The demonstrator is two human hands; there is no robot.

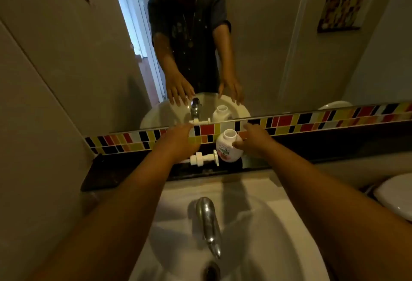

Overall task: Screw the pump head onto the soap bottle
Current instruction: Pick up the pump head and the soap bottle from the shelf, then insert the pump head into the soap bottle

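A white soap bottle [227,150] with a pink label stands upright on the dark ledge behind the sink, its neck uncapped. The white pump head [204,159] lies on its side just left of the bottle. My left hand [180,142] hovers over the pump head's left end and hides part of it, fingers apart. My right hand [254,142] is beside the bottle's right side, its thumb at the bottle's wall and the fingers not closed round it. The mirror shows both hands with spread fingers.
A chrome tap [208,222] stands in the white sink [267,236] below my arms. A coloured tile strip [312,122] and a mirror [256,46] rise behind the ledge [107,175]. A white toilet [394,193] sits at the right.
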